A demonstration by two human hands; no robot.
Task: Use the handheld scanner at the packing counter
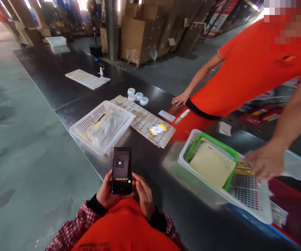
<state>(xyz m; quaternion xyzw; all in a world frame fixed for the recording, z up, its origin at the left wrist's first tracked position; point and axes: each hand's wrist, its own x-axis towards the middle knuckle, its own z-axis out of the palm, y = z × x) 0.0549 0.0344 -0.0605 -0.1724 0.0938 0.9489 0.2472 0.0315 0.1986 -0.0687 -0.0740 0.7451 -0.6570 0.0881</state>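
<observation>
A black phone [121, 172] stands upright close to my chest, its lit screen facing me. My left hand [105, 192] is wrapped around its lower left side and grips it. My right hand [145, 195] rests against the phone's lower right edge, fingers curled toward the screen. Both hands hover just over the near edge of the dark metal table [150, 157]. Ahead of the phone sits a white slotted basket [86, 122] holding clear plastic bags.
A person in an orange shirt [255, 66] leans over the table from the right, one hand [181, 98] flat on it, the other [264, 161] in a white basket [244, 200] holding a green basket [213, 143] of cards. Label sheets [142, 118], small round jars [138, 96] and cardboard boxes [140, 35] lie beyond.
</observation>
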